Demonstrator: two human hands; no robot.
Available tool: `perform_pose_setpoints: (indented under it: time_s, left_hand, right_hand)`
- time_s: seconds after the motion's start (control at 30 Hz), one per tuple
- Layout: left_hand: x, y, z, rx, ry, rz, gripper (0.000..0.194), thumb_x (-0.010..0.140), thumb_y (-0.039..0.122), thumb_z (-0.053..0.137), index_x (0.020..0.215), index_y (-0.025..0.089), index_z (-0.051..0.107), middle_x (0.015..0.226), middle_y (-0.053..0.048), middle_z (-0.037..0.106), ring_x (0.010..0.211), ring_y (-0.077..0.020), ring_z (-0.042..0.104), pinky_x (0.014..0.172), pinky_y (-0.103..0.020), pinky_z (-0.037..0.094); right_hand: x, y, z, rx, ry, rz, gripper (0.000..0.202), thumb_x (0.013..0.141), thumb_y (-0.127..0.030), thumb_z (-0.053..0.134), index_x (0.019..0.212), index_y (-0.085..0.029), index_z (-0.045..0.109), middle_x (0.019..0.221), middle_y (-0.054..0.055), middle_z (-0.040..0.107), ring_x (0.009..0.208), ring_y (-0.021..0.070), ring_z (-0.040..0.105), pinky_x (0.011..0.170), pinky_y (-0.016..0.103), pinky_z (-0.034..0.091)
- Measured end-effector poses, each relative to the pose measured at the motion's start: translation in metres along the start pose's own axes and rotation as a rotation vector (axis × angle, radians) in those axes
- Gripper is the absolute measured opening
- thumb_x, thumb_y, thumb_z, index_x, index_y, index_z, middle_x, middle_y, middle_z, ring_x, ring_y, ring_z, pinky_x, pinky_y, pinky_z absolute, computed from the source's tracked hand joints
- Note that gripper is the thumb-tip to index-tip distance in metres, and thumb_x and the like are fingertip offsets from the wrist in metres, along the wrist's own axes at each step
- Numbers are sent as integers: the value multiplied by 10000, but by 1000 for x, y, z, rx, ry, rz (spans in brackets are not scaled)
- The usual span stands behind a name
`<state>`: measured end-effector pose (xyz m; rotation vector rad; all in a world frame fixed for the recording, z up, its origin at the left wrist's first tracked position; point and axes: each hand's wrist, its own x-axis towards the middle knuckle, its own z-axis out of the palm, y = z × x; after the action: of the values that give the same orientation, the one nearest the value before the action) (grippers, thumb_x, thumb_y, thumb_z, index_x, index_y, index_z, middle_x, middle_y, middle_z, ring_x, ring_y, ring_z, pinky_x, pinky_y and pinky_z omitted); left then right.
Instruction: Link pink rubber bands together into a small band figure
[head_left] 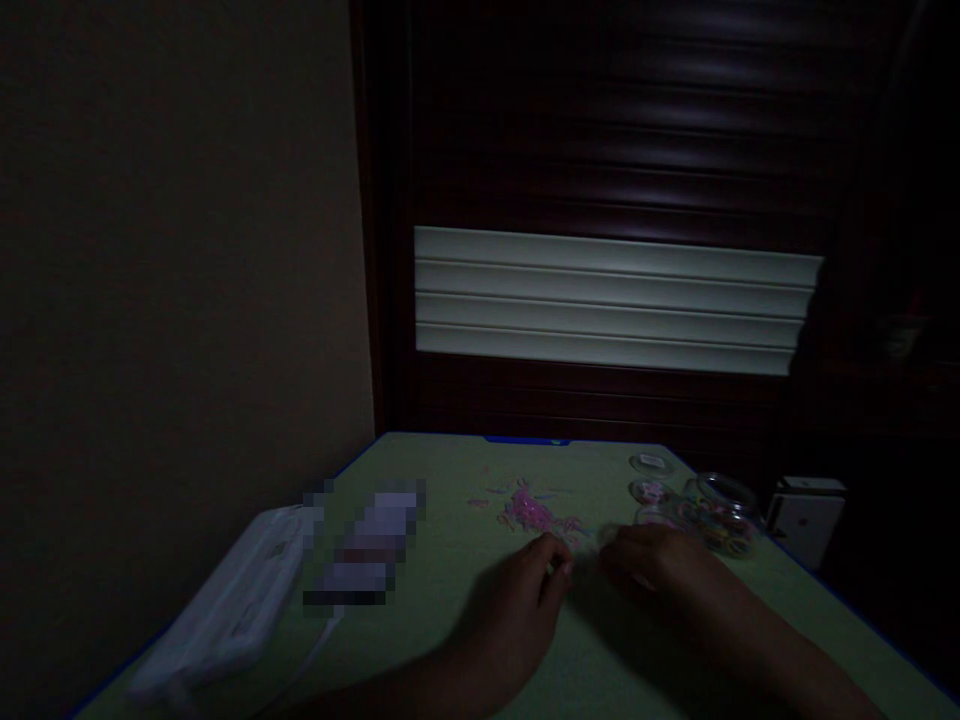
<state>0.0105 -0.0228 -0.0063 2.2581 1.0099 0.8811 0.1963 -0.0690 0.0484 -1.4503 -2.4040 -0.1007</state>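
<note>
My left hand [529,590] is over the light green table, just in front of a loose pile of small pink pieces [531,510]. Its thumb and index finger are pinched together; whatever may be between them is too small and dark to make out. To its right, my right hand [649,560] is slightly blurred, fingers curled together and pointing left, its grip hidden. Beyond this hand stand a clear round jar [724,515] with colourful contents and small round clear containers [651,491], one partly hidden by the hand.
A white power strip [225,600] lies at the left, beside a pixelated phone-like object [371,545] with a white cable. A clear lid [651,463] lies at the back right. A white boxy object [806,520] stands beyond the table's right edge.
</note>
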Motion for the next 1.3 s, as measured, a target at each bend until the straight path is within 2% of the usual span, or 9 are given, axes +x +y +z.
perform_pose_setpoints:
  time_s: [0.23, 0.43, 0.7, 1.3]
  left_hand:
    - [2, -2, 0, -75, -42, -116, 157, 882, 312, 387, 899, 207, 502, 736, 29, 543, 660, -116, 495, 542, -198, 322]
    - [1, -1, 2, -55, -41, -22, 150, 885, 280, 384, 862, 196, 507, 774, 20, 551, 695, -114, 494, 578, -195, 332]
    - [0, 1, 1, -40, -56, 20, 131, 882, 239, 386, 888, 208, 513, 812, 19, 574, 724, -124, 514, 632, -203, 364]
    - [0, 1, 1, -45, -72, 55, 142, 876, 224, 386, 895, 218, 527, 826, 19, 576, 736, -129, 513, 655, -214, 369]
  right_hand:
    - [0, -3, -3, -3, -4, 23, 184, 805, -111, 439, 688, -177, 565, 669, 4, 552, 584, 94, 469, 548, 221, 298]
    - [1, -3, -1, 46, -2, 6, 202, 837, -140, 430, 831, -186, 626, 758, 34, 602, 686, 119, 544, 615, 220, 360]
    - [0, -8, -4, 44, 17, -44, 204, 853, -185, 431, 851, -185, 635, 768, 59, 617, 713, 138, 565, 643, 228, 387]
    - [2, -7, 2, 42, -32, -9, 189, 802, -91, 458, 797, -183, 623, 765, 28, 603, 704, 124, 546, 626, 214, 358]
